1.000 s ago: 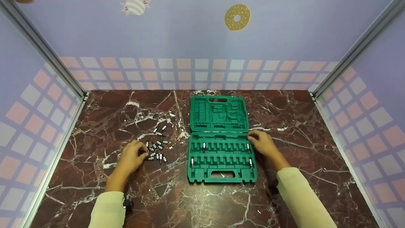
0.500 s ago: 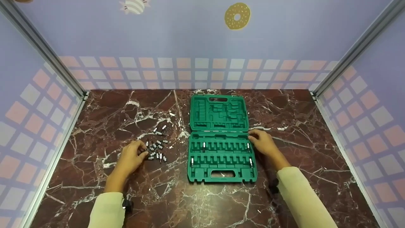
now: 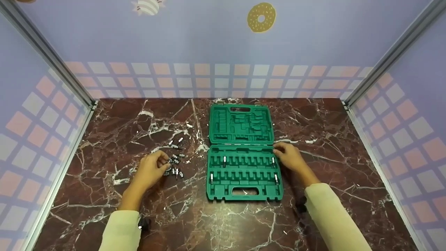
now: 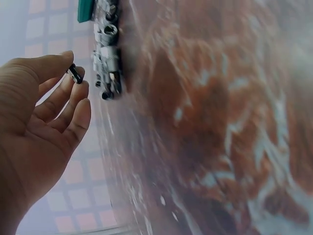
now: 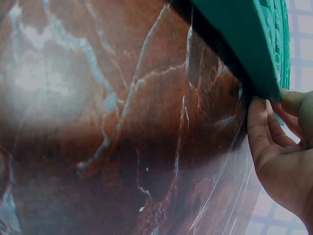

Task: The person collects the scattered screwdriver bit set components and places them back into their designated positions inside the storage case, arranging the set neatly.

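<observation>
left hand pinches a small dark bit beside loose metal pieces
to the right, the right hand pinches the open green case by its right edge

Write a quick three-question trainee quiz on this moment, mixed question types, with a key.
1. In the head view, how many metal pieces can be seen in the slots of the open green case?
2. True or false: the right hand pinches the case's edge.
3. The left hand pinches: (a) the case's handle, (b) a small dark piece, (c) nothing.

Key: 1. four; 2. true; 3. b.
</observation>
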The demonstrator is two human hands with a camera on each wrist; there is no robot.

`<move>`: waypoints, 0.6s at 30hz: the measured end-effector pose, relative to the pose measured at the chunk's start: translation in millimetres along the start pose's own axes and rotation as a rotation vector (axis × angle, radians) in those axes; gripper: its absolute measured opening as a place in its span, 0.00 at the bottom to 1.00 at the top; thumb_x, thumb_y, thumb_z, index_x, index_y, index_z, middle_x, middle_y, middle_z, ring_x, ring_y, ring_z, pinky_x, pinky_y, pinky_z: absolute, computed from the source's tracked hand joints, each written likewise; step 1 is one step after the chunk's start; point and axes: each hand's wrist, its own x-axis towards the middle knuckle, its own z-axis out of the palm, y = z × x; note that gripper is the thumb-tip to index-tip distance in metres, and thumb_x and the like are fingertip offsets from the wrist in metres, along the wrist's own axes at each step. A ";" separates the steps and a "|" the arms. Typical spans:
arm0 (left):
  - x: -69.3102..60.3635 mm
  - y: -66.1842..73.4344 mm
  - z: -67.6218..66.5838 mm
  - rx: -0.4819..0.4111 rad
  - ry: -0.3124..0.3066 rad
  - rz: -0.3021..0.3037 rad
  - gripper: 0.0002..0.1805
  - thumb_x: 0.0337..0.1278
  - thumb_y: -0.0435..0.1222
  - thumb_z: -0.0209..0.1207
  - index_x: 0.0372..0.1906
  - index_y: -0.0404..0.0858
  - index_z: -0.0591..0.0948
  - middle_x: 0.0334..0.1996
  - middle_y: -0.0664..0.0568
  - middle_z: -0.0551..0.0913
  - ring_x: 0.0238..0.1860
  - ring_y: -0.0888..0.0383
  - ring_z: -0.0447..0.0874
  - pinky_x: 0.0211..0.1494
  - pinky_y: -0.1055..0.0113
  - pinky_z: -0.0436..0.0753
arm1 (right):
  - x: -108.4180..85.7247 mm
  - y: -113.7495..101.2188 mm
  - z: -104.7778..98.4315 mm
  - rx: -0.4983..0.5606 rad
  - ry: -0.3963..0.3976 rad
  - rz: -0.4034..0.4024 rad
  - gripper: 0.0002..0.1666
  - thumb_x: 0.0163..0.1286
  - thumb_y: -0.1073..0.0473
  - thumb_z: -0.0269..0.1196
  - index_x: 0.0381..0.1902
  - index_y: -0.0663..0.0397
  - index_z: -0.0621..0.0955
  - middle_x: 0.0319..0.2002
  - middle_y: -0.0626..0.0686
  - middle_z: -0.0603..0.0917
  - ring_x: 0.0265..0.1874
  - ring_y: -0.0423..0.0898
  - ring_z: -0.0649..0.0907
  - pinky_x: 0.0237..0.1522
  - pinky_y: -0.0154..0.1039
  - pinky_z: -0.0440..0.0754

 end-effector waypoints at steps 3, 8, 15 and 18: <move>1.9 6.6 1.7 -0.027 0.004 0.010 0.09 0.55 0.26 0.71 0.40 0.33 0.83 0.33 0.45 0.86 0.33 0.54 0.83 0.41 0.61 0.85 | 1.5 -0.7 -0.2 -0.017 0.005 0.000 0.16 0.78 0.62 0.60 0.58 0.64 0.82 0.52 0.65 0.86 0.44 0.57 0.86 0.47 0.54 0.85; 3.7 20.9 2.9 -0.084 -0.008 0.010 0.09 0.55 0.26 0.71 0.39 0.33 0.83 0.32 0.45 0.86 0.32 0.55 0.83 0.40 0.64 0.85 | 2.2 -3.5 -0.4 -0.051 0.018 0.006 0.15 0.78 0.62 0.60 0.57 0.64 0.83 0.51 0.65 0.86 0.45 0.58 0.85 0.48 0.56 0.83; 4.7 41.2 4.3 -0.108 -0.037 0.028 0.09 0.54 0.26 0.71 0.39 0.32 0.83 0.32 0.47 0.86 0.32 0.56 0.83 0.39 0.69 0.83 | 1.3 -6.7 -0.1 -0.045 0.028 0.032 0.14 0.77 0.62 0.61 0.55 0.64 0.83 0.52 0.65 0.86 0.44 0.58 0.85 0.48 0.56 0.83; 6.2 50.1 5.6 -0.110 -0.043 0.031 0.09 0.54 0.26 0.71 0.39 0.33 0.83 0.31 0.47 0.86 0.32 0.57 0.83 0.39 0.70 0.83 | 2.2 -7.9 -0.7 -0.045 0.040 0.037 0.14 0.76 0.62 0.62 0.54 0.64 0.84 0.53 0.66 0.86 0.45 0.59 0.85 0.49 0.56 0.83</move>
